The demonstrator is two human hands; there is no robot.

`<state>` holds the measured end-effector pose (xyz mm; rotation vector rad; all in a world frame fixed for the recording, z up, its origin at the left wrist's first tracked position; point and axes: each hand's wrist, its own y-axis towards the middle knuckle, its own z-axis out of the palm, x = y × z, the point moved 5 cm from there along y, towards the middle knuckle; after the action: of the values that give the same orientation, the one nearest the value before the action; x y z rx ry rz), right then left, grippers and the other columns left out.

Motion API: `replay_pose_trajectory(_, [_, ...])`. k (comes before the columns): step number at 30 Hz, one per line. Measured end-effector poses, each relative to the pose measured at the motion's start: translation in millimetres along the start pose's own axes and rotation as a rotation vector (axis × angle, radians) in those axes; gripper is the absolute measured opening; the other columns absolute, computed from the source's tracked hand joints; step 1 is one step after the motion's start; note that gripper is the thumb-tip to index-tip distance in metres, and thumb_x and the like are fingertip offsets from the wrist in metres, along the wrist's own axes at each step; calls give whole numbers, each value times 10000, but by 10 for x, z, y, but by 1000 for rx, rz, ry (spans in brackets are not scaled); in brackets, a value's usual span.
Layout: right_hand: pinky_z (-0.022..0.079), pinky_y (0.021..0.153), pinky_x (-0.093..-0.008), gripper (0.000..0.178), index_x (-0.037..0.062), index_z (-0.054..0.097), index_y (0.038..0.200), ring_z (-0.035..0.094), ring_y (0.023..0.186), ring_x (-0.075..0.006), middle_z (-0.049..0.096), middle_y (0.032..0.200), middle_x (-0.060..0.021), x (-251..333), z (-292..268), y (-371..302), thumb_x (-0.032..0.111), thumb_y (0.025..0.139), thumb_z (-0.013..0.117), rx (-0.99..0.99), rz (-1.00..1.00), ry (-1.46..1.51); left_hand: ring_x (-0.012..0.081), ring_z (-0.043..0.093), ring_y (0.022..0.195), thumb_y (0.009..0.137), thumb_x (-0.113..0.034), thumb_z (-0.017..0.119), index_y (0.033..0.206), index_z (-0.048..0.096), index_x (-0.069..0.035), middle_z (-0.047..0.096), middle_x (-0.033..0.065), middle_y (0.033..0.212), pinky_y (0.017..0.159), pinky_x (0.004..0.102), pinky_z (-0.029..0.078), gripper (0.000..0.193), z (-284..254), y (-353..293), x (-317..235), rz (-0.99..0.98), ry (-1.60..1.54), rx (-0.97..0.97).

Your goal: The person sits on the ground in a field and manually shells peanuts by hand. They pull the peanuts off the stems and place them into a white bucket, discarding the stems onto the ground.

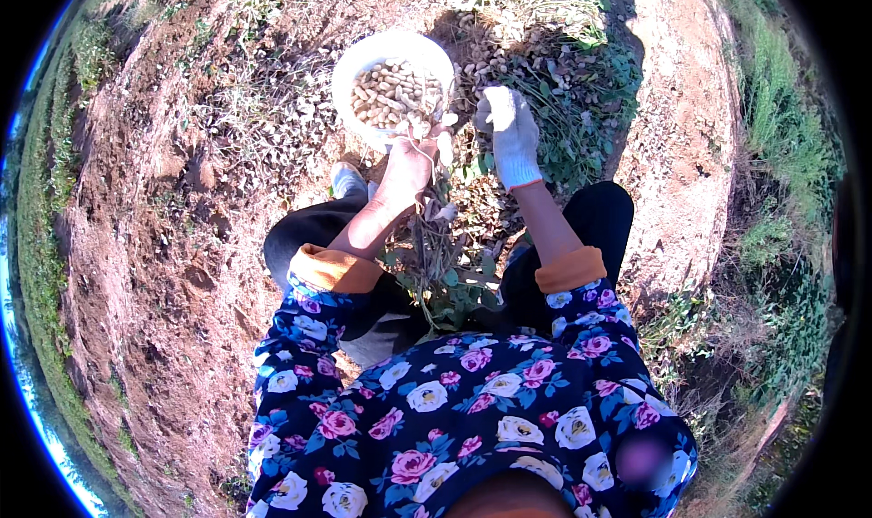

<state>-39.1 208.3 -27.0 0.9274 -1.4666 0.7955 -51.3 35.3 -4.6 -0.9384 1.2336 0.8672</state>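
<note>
Head view, upper centre: I see the left hand (413, 162) gripping the peanut plant (436, 250), which trails down-frame, beside the white bucket (391, 43); gloved right hand (510, 128) (grip unclear) farther right.

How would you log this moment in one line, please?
left hand: bare, holding peanut plant by bucket | right hand: white-gloved, grip unclear | bucket: white, containing peanuts
</note>
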Motion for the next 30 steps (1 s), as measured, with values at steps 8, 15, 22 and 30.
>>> replay_pose_trajectory(8, [419, 583, -242, 246, 12, 546, 977, 514, 639, -108, 551, 792, -47, 617, 81, -400, 228, 914, 446, 76, -243, -104, 109, 528, 814, 869, -51, 477, 1075, 499, 26, 571, 59, 941, 725, 258, 431, 221, 187, -84, 86, 35, -135, 185])
replay_pose_trajectory(15, [347, 444, -239, 55, 53, 488, 793, 407, 552, -121, 494, 675, -69, 301, -15, -504, 61, 771, 438, 161, 464, 1039, 97, 486, 634, 870, -91, 489, 1032, 506, 19, 558, 49, 767, 578, 247, 419, 196, 171, -16, 39, -104, 18, 134])
replay_pose_trajectory(22, [435, 592, -307, 307, 28, 569, 838, 532, 637, -119, 557, 698, -18, 487, 33, -778, 333, 855, 541, 303, -72, -348, 304, 618, 774, 854, -250, 558, 1078, 476, 69, 614, 219, 795, 690, 371, 470, 398, 215, -64, -42, 16, 474, 90])
replay_pose_trajectory(30, [446, 523, -250, 278, 17, 526, 740, 532, 593, -121, 533, 660, -48, 979, 264, -1408, 278, 827, 558, 999, 41, 151, 414, 594, 810, 823, -236, 566, 898, 537, 77, 597, 283, 779, 665, 452, 471, 323, 157, 98, 94, 26, 774, 9])
